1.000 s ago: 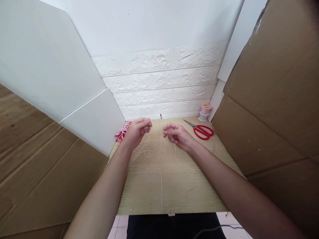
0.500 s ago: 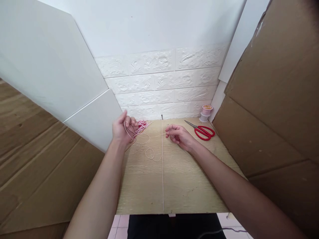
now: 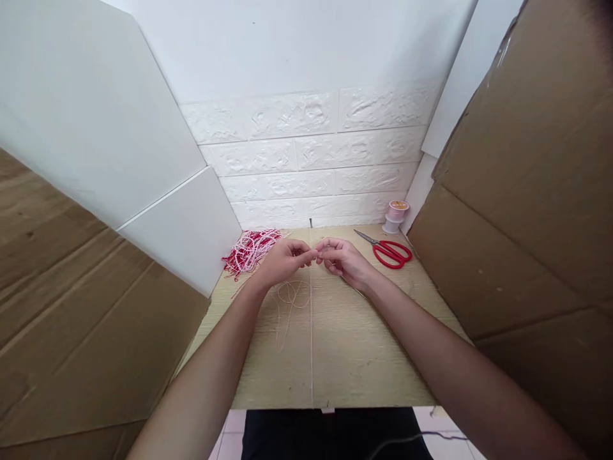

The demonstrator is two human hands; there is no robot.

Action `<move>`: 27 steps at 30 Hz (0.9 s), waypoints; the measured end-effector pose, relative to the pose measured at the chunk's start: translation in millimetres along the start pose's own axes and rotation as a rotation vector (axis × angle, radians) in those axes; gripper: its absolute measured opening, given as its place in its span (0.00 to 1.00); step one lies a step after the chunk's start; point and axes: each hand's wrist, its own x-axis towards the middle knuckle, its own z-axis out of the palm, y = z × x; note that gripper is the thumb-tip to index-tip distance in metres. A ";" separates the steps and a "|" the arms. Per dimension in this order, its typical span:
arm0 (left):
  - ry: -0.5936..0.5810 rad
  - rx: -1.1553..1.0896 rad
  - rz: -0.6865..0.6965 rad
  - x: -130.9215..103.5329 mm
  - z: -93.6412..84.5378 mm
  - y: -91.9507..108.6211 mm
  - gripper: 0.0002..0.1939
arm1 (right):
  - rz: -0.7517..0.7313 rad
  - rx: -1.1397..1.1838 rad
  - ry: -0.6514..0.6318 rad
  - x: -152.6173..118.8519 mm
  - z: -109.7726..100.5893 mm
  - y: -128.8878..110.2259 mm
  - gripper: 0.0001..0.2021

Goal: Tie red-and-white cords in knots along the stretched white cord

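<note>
A pale cord [image 3: 311,345] runs straight down the middle of the wooden board from a dark nail [image 3: 311,222] at the back to the front edge. Over its upper part my left hand [image 3: 288,257] and my right hand [image 3: 342,259] meet, fingertips pinched together on thin cord. What exactly lies between the fingertips is too small to see. Loose loops of the cord [image 3: 287,297] hang and lie below my left hand. A short end of cord shows under my right wrist.
Behind my left hand lies a heap of red and pink-white cords [image 3: 249,254]. Red-handled scissors [image 3: 390,253] rest at the right, with stacked thread spools [image 3: 395,216] behind them. Cardboard panels [image 3: 517,211] flank the wooden board [image 3: 364,358]; a white brick-patterned wall [image 3: 316,153] stands at the back.
My left hand has come in from the left, turned over and joined my right hand at the cord. The cord heap is now uncovered. My right hand has barely moved.
</note>
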 end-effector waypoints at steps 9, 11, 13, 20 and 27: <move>0.004 -0.097 -0.097 -1.3 -8.1 -1.2 0.18 | 0.025 0.008 0.000 0.4 -0.6 1.9 0.15; -0.109 -0.060 -0.109 -2.5 -6.4 0.4 0.19 | 0.020 0.012 0.007 0.7 -0.6 3.1 0.15; -0.142 -0.032 -0.105 -3.2 -5.1 1.0 0.20 | 0.020 0.023 0.019 0.4 0.4 3.7 0.16; 0.150 -0.373 -0.125 1.5 -11.0 -8.5 0.15 | 0.008 0.015 0.002 -1.4 5.8 1.8 0.18; 0.608 -0.977 -0.259 9.8 -29.6 -16.8 0.11 | 0.027 0.010 0.081 1.3 0.5 4.3 0.17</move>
